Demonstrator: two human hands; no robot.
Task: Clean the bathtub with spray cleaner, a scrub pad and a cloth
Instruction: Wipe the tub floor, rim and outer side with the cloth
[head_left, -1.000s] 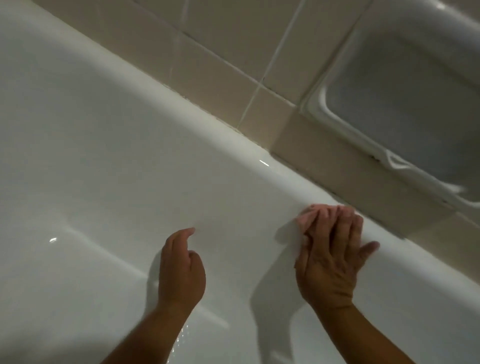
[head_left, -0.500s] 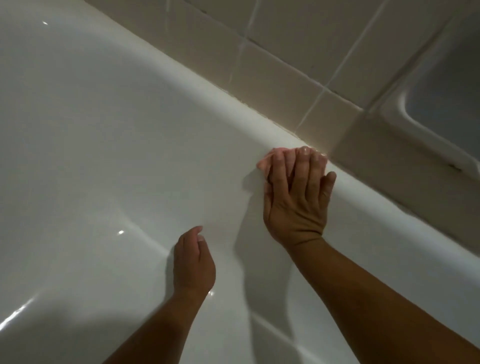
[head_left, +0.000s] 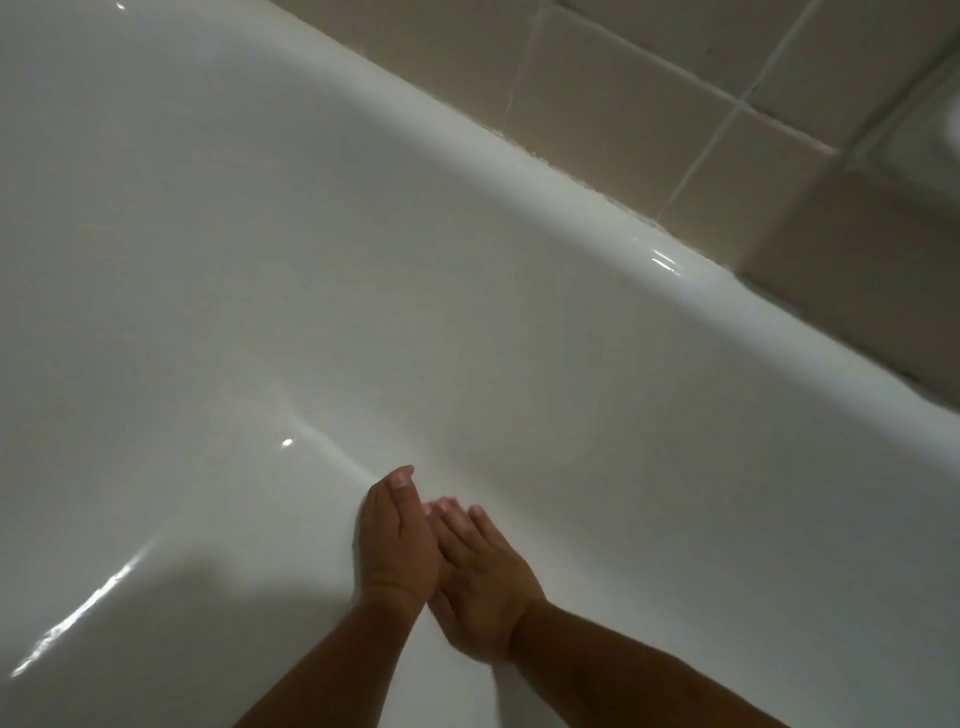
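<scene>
Evidently scrubbing: right hand (head_left: 483, 577) lies flat, fingers straight, spreading pressure on a pink pad (head_left: 435, 506) against the tub (head_left: 467, 312) wall; left hand (head_left: 397, 540) touches it, grip not discernible.

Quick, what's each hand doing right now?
Left hand: open, loosely curved, holding nothing visible.
Right hand: open, stretched flat against the bathtub.

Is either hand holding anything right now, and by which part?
Cannot tell. The right hand has straight fingers on the bathtub wall; the left hand covers part of them.
</scene>
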